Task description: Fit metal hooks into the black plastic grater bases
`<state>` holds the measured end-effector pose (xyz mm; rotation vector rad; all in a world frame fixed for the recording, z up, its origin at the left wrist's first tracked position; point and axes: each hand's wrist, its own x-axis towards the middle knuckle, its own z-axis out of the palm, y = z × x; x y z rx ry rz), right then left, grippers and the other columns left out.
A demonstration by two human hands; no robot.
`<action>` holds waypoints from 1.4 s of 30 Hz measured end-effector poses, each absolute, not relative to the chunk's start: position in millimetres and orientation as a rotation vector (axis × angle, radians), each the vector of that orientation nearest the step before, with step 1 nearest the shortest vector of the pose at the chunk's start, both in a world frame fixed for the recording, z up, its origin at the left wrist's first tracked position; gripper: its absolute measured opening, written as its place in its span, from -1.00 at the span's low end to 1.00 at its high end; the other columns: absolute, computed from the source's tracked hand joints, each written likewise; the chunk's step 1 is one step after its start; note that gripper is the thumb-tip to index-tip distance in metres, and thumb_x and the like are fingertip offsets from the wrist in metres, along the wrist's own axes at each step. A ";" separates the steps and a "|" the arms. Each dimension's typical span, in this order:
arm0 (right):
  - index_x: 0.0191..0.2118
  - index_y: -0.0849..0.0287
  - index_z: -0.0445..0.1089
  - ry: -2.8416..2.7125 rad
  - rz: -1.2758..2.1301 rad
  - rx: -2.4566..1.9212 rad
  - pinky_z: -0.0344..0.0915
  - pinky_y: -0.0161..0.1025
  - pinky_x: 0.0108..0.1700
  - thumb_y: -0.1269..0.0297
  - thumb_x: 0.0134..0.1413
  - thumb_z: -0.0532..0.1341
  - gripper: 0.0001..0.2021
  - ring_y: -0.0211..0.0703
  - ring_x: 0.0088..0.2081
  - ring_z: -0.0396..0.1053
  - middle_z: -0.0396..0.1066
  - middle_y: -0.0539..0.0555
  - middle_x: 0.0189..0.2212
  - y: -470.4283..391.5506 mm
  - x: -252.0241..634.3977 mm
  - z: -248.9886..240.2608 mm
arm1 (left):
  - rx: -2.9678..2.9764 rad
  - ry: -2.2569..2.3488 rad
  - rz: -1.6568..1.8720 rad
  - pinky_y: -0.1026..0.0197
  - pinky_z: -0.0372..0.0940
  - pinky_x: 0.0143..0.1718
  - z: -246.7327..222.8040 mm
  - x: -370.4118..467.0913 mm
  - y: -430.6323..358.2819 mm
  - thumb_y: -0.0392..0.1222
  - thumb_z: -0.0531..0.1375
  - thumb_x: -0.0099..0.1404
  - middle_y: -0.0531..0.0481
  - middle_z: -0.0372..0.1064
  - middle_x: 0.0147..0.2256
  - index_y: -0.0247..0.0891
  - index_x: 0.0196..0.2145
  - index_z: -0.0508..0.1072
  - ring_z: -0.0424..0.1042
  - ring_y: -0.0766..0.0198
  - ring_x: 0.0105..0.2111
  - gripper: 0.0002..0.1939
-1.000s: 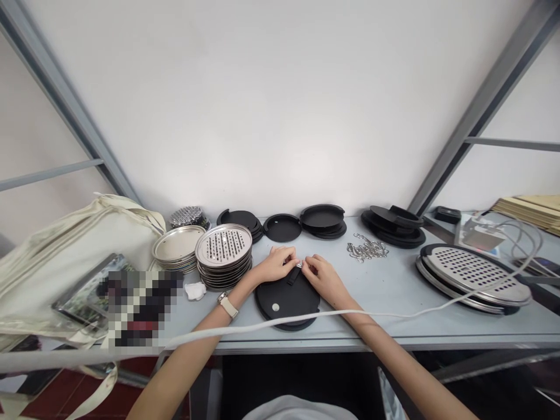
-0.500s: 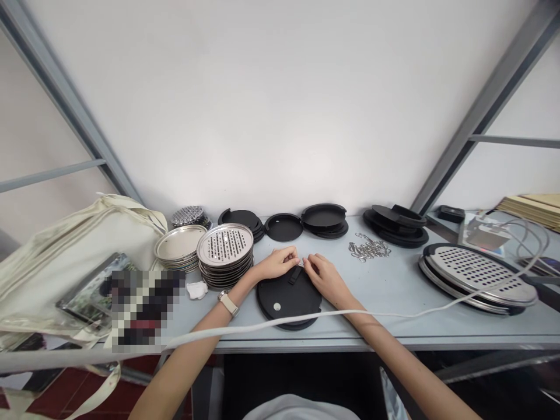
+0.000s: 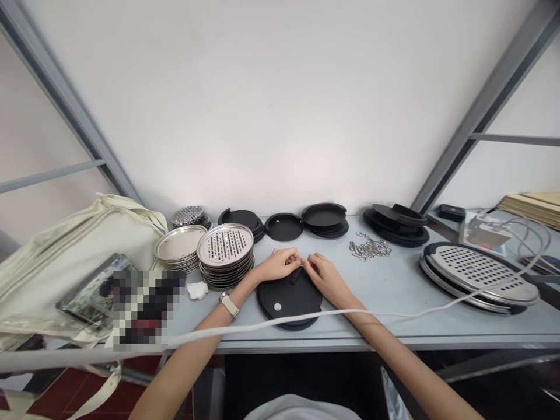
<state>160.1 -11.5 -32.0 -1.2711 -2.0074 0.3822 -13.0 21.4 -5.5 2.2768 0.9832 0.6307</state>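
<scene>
A black round disc (image 3: 289, 306) with a pale round spot lies near the table's front edge. At its far edge my left hand (image 3: 282, 263) and my right hand (image 3: 322, 277) meet, fingers pinched close together. Whatever small item they hold between them is too small to name. Just below the fingertips a short black strap (image 3: 296, 276) rests on the disc. To the left stands a stack of perforated metal discs (image 3: 225, 244). Silver metal hooks (image 3: 370, 247) lie in a loose pile to the right.
Black round parts (image 3: 324, 216) line the wall side. Plain metal discs (image 3: 180, 242) and a cream bag (image 3: 87, 262) are at left, large perforated discs (image 3: 481, 271) at right. A white cable (image 3: 394, 315) crosses over both forearms.
My left fingertips have shifted slightly right, closer to my right fingertips. The black strap's visible part looks slightly different in angle. Everything else appears in the same place.
</scene>
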 end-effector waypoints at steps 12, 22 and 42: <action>-0.50 0.14 0.13 -2.033 0.375 -1.224 0.13 -0.28 -0.32 0.24 0.25 -0.10 -0.70 -0.24 -0.43 0.21 0.16 0.00 -0.49 -10.3 159.9 -31.6 | 2.274 0.892 0.715 0.33 0.15 -0.39 -8.6 -13.3 22.7 -0.10 0.07 0.25 0.10 0.21 -0.49 -0.29 -0.38 0.28 0.20 0.39 -0.46 -0.81; -0.51 0.14 0.11 -2.024 0.389 -1.210 0.11 -0.29 -0.34 0.27 0.25 -0.09 -0.71 -0.26 -0.45 0.19 0.14 -0.02 -0.50 -11.7 159.5 -30.8 | 2.262 0.847 0.709 0.31 0.17 -0.33 -7.1 -13.9 23.4 -0.07 0.01 0.31 0.06 0.25 -0.44 -0.31 -0.30 0.32 0.22 0.37 -0.42 -0.76; -0.50 0.12 0.11 -2.011 0.303 -1.240 0.13 -0.29 -0.37 0.27 0.24 -0.10 -0.72 -0.23 -0.44 0.18 0.15 0.00 -0.51 -10.4 160.1 -32.6 | 2.214 0.803 0.799 0.31 0.19 -0.33 -10.4 -13.6 26.7 -0.18 0.06 0.26 -0.02 0.32 -0.32 -0.31 -0.28 0.38 0.31 0.33 -0.32 -0.84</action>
